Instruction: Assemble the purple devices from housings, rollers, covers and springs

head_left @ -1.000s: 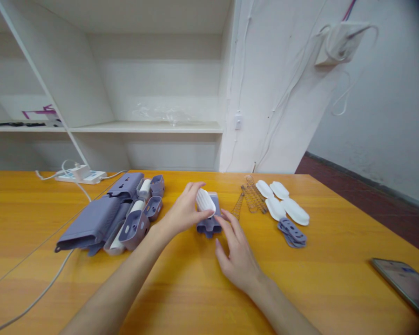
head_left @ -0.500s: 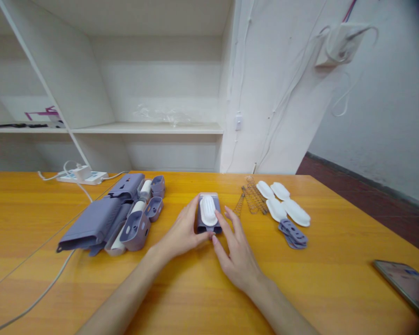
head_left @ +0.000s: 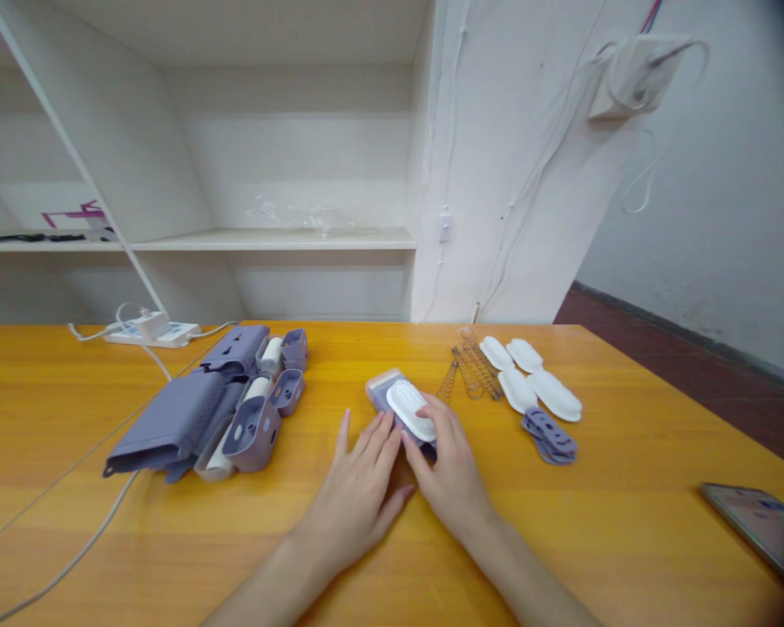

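Note:
A small purple-grey plastic housing [head_left: 380, 389] lies tilted on the table in front of me, its far end pointing left. On its upper face sits a white ribbed oval piece [head_left: 408, 407]. My right hand [head_left: 454, 475] grips the near right end, thumb at the lower edge and fingers over the white piece, partly hiding it. My left hand [head_left: 356, 488] lies with fingers stretched, its fingertips at the housing's lower left side. Whether those fingertips press on the housing or only rest beside it, I cannot tell.
To the right lie wire springs [head_left: 476, 366], several white oval pieces [head_left: 554, 396] and stacked purple-grey slotted plates [head_left: 549, 435]. Larger purple-grey housings [head_left: 170, 418] and small cups [head_left: 254, 433] are at left. A phone [head_left: 758, 527] lies far right; a power strip [head_left: 157, 331] stands at the back left.
The housing with its white piece has turned, its far end swinging left. My left hand has shifted from its left side toward me, fingers now straighter; my right hand has closed on it.

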Motion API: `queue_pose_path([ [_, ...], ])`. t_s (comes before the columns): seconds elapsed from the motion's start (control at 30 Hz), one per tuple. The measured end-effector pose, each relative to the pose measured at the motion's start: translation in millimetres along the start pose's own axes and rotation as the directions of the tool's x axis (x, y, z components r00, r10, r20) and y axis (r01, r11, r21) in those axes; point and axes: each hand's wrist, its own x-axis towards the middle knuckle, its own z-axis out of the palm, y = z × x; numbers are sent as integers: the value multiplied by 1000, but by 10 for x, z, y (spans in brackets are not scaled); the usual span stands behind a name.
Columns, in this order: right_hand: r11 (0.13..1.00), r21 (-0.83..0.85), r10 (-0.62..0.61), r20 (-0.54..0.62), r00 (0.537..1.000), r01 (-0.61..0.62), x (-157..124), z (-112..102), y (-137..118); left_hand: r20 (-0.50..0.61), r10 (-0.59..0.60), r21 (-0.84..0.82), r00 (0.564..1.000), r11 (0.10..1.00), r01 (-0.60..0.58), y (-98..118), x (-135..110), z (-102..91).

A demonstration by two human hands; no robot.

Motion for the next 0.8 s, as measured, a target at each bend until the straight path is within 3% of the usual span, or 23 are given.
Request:
queue_pose_path([
  [0.3, 950, 189, 267, -89, 960, -246, 62, -13, 30, -59, -88, -81, 994, 993, 83, -177, 113, 61],
  [0.37, 890, 339, 353, -85, 932, -306, 101, -12, 33, -67, -76, -94, 995, 993, 69, -204, 129, 73],
  [0.5, 666, 635, 491, 20, 871, -391, 183, -40, 37, -89, -37, -66, 995, 997, 32, -215, 145, 62],
  [0.6, 565, 710, 539, 67, 840, -419, 221, -82, 59, -120, -52, -14, 991, 999, 51, -204, 154, 58],
  [0.8, 447, 753, 542, 202, 816, -483, 244, -160, 133, -168, -82, 27, 982, 996, 88, -167, 146, 51],
])
